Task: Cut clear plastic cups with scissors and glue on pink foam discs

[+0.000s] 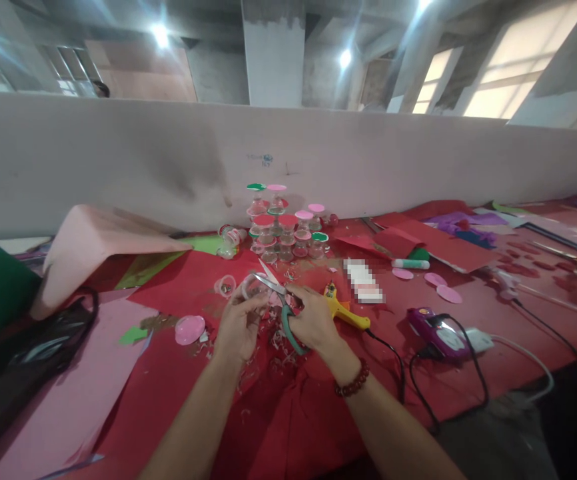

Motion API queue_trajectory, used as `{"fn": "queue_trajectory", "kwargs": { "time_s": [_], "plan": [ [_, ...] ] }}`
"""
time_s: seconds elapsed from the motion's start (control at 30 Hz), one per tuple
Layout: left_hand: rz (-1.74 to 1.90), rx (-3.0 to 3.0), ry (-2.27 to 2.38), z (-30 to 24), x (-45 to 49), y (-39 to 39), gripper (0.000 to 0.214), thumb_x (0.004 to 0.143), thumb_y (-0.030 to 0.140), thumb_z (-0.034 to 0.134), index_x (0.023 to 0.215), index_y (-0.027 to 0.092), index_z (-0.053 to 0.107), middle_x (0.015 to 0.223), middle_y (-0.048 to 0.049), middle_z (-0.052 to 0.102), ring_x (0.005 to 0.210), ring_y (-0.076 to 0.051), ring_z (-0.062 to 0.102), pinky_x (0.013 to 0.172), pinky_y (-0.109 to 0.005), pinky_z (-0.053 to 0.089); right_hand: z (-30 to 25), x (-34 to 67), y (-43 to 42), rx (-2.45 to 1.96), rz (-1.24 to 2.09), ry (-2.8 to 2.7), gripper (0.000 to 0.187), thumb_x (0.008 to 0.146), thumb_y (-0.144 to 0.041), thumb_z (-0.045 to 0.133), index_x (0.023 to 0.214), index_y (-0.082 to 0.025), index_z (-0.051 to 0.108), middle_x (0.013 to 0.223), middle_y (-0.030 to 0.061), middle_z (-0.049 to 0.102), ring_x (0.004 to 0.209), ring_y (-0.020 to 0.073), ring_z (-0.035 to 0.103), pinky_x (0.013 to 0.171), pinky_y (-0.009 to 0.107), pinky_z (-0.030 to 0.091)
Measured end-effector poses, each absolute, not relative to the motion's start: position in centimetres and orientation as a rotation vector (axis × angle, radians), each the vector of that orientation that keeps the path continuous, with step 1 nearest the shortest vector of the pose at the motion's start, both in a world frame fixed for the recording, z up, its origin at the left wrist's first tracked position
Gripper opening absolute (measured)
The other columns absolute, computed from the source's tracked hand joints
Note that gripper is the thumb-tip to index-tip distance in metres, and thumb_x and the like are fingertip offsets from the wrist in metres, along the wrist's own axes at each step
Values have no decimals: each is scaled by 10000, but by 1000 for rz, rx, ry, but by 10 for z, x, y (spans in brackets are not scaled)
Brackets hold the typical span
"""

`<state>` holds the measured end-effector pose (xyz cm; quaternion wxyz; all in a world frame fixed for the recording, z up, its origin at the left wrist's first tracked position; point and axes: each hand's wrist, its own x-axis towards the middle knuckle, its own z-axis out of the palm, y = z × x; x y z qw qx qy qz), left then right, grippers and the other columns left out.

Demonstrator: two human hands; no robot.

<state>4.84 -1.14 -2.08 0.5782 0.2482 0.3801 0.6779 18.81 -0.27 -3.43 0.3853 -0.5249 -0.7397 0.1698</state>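
My right hand [314, 321] grips green-handled scissors [279, 301], whose blades point up and left and stand open. My left hand [238, 325] is closed on a small clear plastic cup [254, 287] held at the scissor blades. Thin plastic shavings [278, 347] lie scattered on the red paper [188, 280] under both hands. A second clear cup [225, 285] lies just left of my left hand.
A stack of clear cups with pink, red and green lids [283, 227] stands by the white wall. A yellow glue gun [343, 310], a purple device [436, 331] with cables, a glue stick [411, 264], pink discs [190, 329] and a black bag [43, 347] lie around.
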Motion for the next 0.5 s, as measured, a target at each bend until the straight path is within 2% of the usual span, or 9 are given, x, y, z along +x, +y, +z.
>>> {"fn": "queue_trajectory", "kwargs": {
  "time_s": [0.17, 0.27, 0.4, 0.5],
  "plan": [
    [1574, 568, 908, -16, 48, -13, 419, 505, 17, 698, 889, 177, 652, 704, 19, 646, 559, -62, 549, 498, -155, 407, -33, 188, -3, -1359, 444, -1886, 180, 757, -175, 523, 821, -242, 678, 739, 14, 679, 668, 156, 589, 618, 227, 398],
    [1553, 584, 892, -13, 50, -15, 397, 489, 19, 693, 853, 170, 652, 696, 21, 641, 530, -54, 528, 477, -154, 393, -33, 189, 0, -1332, 546, -1863, 181, 817, -269, 509, 704, -221, 642, 625, -3, 630, 573, 133, 545, 546, 221, 352],
    [1533, 585, 865, -13, 51, -17, 345, 510, 28, 676, 824, 165, 635, 645, 26, 614, 498, -60, 517, 467, -166, 390, -35, 191, 3, -1304, 673, -1755, 152, 790, -341, 550, 836, -227, 640, 685, -14, 625, 617, 143, 558, 564, 225, 380],
    [1540, 560, 833, -16, 50, -15, 277, 565, 66, 684, 811, 168, 606, 629, 29, 598, 497, -69, 525, 472, -177, 398, -35, 190, 3, -1315, 618, -1719, 318, 726, -335, 605, 1018, -210, 588, 805, 12, 615, 710, 169, 565, 656, 265, 435]
  ]
}}
